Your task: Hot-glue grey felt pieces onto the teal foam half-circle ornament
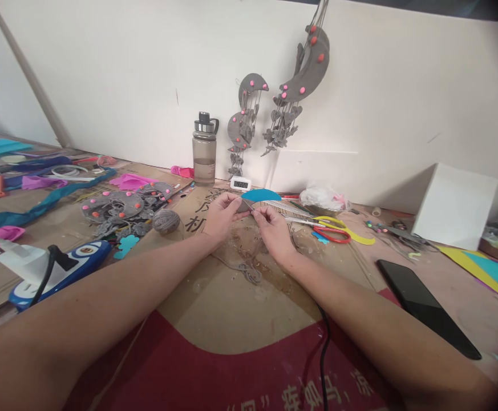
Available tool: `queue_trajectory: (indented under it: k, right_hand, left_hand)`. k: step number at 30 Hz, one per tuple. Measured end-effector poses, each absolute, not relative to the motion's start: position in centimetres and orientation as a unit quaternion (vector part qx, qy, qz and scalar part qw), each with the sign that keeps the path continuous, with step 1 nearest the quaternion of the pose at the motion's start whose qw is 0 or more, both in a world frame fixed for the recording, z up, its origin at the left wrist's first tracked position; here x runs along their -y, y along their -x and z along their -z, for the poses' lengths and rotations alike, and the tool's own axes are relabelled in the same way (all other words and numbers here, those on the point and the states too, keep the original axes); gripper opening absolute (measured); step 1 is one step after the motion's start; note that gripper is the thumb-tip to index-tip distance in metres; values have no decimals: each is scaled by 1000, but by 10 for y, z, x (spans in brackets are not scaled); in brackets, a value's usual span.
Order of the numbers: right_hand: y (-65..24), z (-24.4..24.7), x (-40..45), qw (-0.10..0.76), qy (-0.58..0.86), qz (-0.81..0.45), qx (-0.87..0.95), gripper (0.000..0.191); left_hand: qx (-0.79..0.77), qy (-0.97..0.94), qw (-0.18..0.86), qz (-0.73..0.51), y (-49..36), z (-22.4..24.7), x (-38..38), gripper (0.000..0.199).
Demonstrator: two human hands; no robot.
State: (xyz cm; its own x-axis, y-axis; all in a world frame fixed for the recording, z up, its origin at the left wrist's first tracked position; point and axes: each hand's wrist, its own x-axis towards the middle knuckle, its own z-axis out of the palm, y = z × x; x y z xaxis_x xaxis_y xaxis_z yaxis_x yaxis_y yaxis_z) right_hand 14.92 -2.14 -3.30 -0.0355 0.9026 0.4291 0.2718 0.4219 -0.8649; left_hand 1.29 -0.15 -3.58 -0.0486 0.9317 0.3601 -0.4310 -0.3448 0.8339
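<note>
Fingers (pixel 233 201) of the left hand (pixel 219 221) pinch a small grey piece (pixel 243 207) at twelve o'clock, and the right hand (pixel 278 231) pinches something thin (pixel 247 204), strand or needle, close against it! Firm left grip, tiny right-hand moves should serve best, with the loose yarn (pixel 252 276) at six o'clock running slack and untangled.

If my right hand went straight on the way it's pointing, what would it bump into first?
Probably your left hand and the grey piece in its fingers: your right hand points forward and leftward at them. They're very close, though exact depth is unclear.
</note>
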Motion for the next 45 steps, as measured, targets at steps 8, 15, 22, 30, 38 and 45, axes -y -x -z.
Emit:
queue_trajectory:
  k: [8,15,22,30,38,45]
  right_hand:
    - [-149,34,17,571,453,-293,619,21]
    - [-151,35,16,575,470,-283,607,22]
    - [-151,35,15,601,459,-287,588,18]
    - [-152,40,8,608,453,-305,576,19]
    - [-151,41,10,615,425,-341,571,19]
    - [-153,44,9,621,428,-323,572,17]
  left_hand:
    - [-270,-447,520,-676,-16,33,4,22]
    - [-274,-454,524,-667,-19,32,8,20]
    - [-264,-451,547,-654,-20,30,12,21]
    - [-262,-441,583,-630,-18,34,8,22]
    - [-249,-423,619,-613,-16,32,8,18]
    - [-247,-417,647,-589,-15,31,7,17]
